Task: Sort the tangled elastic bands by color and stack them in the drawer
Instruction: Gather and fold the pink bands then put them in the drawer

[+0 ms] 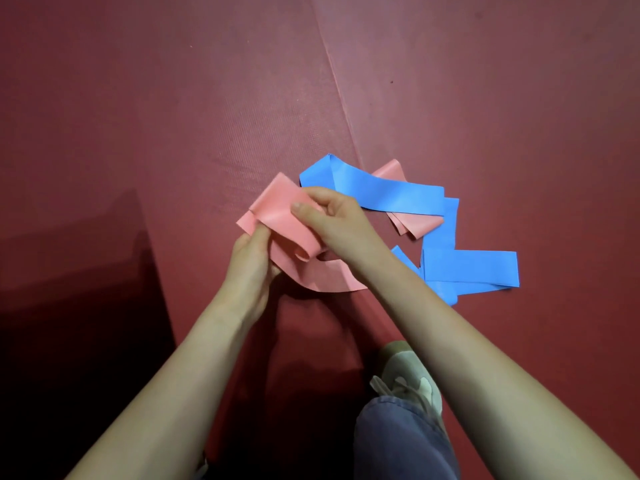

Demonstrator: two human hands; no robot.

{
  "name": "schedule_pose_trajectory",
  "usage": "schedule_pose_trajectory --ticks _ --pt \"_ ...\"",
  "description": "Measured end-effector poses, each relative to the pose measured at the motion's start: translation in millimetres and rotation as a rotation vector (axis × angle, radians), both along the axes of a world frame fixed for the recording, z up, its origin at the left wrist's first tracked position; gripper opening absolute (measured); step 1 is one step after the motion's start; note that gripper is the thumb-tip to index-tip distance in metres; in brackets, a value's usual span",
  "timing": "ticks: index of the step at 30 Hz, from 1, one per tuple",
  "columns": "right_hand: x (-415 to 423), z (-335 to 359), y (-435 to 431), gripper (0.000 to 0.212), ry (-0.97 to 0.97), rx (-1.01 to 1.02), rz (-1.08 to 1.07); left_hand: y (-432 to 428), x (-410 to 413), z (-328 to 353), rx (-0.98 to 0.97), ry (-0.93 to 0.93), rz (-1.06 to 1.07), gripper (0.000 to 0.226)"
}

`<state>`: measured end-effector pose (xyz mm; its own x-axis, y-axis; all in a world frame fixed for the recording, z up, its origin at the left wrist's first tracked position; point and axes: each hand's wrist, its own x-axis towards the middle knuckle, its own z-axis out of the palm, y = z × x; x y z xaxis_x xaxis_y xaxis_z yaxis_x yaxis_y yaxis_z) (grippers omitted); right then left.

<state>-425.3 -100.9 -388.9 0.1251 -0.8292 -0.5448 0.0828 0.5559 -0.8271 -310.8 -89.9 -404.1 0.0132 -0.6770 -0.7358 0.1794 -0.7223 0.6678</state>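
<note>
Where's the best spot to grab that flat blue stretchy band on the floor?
Probably the folded far-right end of the flat blue elastic band, pinched from the right: it lies free on the red mat, while its upper strip crosses the flat pink elastic band.

A dark red textured mat (pixel 138 98) covers the floor, a seam (pixel 341 98) running across it; a pale laced shoe (pixel 408 382) and a denim trouser leg (pixel 398 441) show below; a dark patch (pixel 69 271), perhaps shadow, lies left.

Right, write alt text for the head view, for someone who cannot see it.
The left hand and right hand grip a folded pink band over a dark red mat. Right of them a blue band lies tangled over more pink band; a shoe shows below.
</note>
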Motion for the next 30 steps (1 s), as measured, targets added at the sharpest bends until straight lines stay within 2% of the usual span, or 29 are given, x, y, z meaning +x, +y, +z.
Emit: schedule_pose_trajectory --ticks 3,5,8,12,14,18,19,22,24,26,30 --pt "6.6 -9.0 2.0 0.012 0.150 -0.022 0.055 -1.8 0.5 5.2 0.033 0.052 0.030 0.036" --pt "9.8 -14.8 3.5 0.017 0.213 -0.026 0.054 -1.1 1.2 6.5 0.073 0.085 0.042 0.053" --pt "13.4 -19.2 6.1 0.027 0.183 -0.035 0.045 -0.4 2.3 5.0 0.100 0.126 0.025 0.071" --pt "16.1 -23.2 8.5 0.029 0.127 -0.025 0.024 -1.4 3.0 6.1 0.041 0.217 0.033 0.082" --pt "18.0 -24.1 10.1 0.029 0.156 -0.014 0.003 -2.1 0.6 10.1 0.035 0.225 0.034 0.074" --pt "20.5 -21.1 13.5 0.022 0.256 -0.023 0.007 0.3 -7.8 8.1 -0.028 0.058 -0.007 0.026" --pt "19.9 -19.6 15.1 0.020 0.276 -0.017 0.016 0.0 -8.4 8.8 -0.059 0.044 0.007 0.023" --pt "14.5 -19.0 22.9 0.026 0.379 -0.003 0.114 -4.1 -5.8 12.4 -0.161 0.022 0.013 0.027" --pt "8.0 -19.3 29.0 0.030 0.516 -0.049 0.250 -8.2 -3.9 17.9 -0.209 0.004 0.002 0.029" --pt "-0.2 -16.6 33.4 0.034 0.660 -0.122 0.367 -13.1 -0.9 21.6 -0.219 0.025 0.012 0.032" --pt "-21.2 -3.2 31.3 0.042 0.884 -0.214 0.435 -13.5 5.9 24.4 -0.195 0.104 0.045 0.033"
